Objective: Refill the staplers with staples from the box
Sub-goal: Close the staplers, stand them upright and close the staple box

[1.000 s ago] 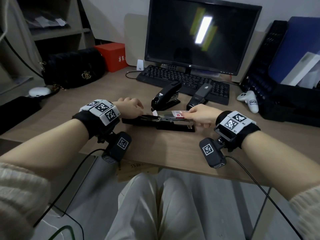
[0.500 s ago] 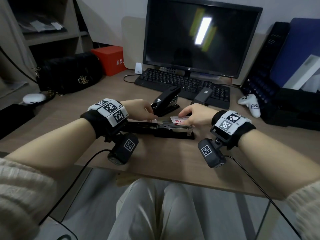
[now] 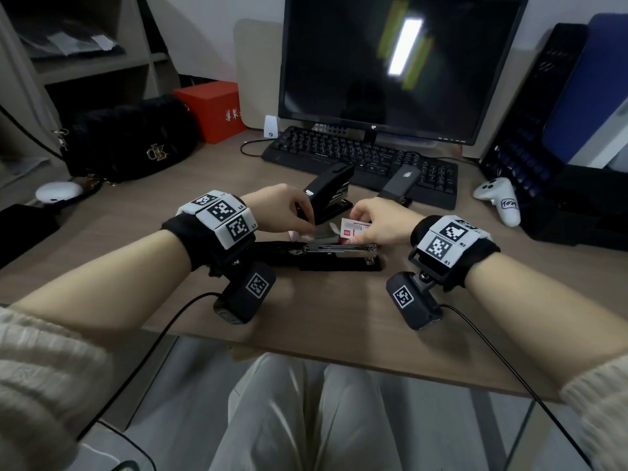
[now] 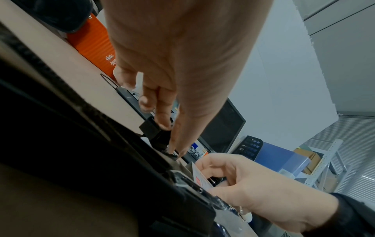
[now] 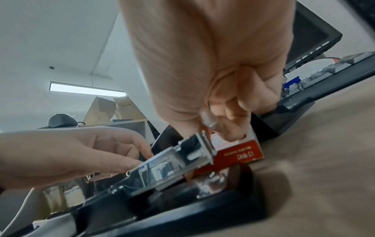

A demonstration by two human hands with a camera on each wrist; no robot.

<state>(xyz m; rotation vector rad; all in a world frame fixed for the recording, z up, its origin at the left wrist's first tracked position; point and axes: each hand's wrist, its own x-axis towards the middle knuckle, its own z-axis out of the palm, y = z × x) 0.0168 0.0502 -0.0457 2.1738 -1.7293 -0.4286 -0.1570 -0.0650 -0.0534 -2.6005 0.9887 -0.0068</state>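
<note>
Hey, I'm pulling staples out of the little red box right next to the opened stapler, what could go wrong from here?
1. The staple box sits right behind the opened stapler, so your right hand may snag the exposed metal channel.
2. Your left hand is crowded against the upright stapler and could knock it over.
3. A staple strip might slip and break.

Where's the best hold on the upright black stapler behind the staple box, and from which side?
Take the upright black stapler across its raised top arm, coming from above and the left. It stands closed and tilted up off the desk, so both flanks are free, while the staple box and right hand crowd its near right.
</note>
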